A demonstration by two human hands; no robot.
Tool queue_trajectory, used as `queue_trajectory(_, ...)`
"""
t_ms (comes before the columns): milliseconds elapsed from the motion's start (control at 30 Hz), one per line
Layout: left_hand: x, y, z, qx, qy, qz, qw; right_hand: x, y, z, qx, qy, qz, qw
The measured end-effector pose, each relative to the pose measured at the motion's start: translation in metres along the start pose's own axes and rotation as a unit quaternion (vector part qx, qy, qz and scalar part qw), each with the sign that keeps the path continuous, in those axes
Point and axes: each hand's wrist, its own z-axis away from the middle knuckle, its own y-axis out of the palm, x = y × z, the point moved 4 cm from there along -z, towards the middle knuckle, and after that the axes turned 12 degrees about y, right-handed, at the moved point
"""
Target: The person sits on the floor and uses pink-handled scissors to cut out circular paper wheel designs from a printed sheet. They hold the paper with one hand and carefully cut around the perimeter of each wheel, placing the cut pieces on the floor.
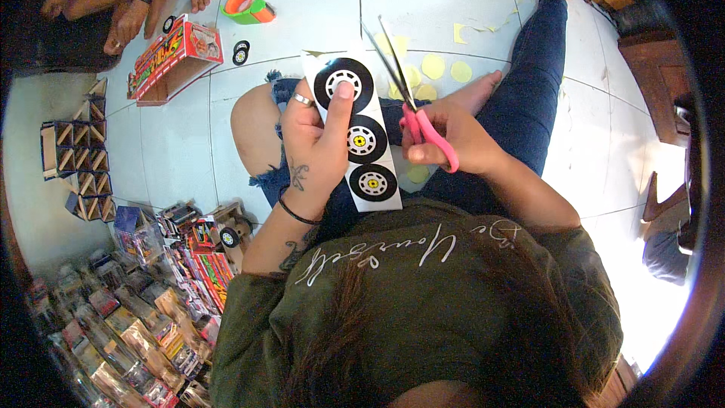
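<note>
While left hand pinches strip of three printed wheels over my jeans, right hand grips pink-handled scissors, blades parted beside strip; step seems cutting out; next snip likely calls for turning blades toward top wheel

White paper strip sits near the middle of the frame, slanting with its top end off to the left. It's got three black wheels printed in a row, all uncut; the lower two have yellow centres, the top one's hub is partly hidden. Pair of scissors just right of it, pink handles, skinny blades parted in a narrow V, tips pointing up and left.
</note>
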Motion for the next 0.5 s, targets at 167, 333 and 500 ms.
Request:
queue_trajectory(167, -0.007, 0.002, 0.001, 0.014, 0.014, -0.020, 1.000, 0.000, 0.003, 0.000, 0.045, 0.028, 0.029, 0.998)
queue_trajectory(333, -0.013, 0.004, 0.002, 0.020, 0.038, -0.059, 0.997, 0.009, 0.005, -0.002, 0.050, 0.020, 0.040, 0.998)
queue_trajectory(500, -0.013, 0.005, 0.005, 0.018, 0.058, -0.061, 0.996, 0.010, 0.009, -0.003, 0.039, 0.016, 0.021, 0.999)
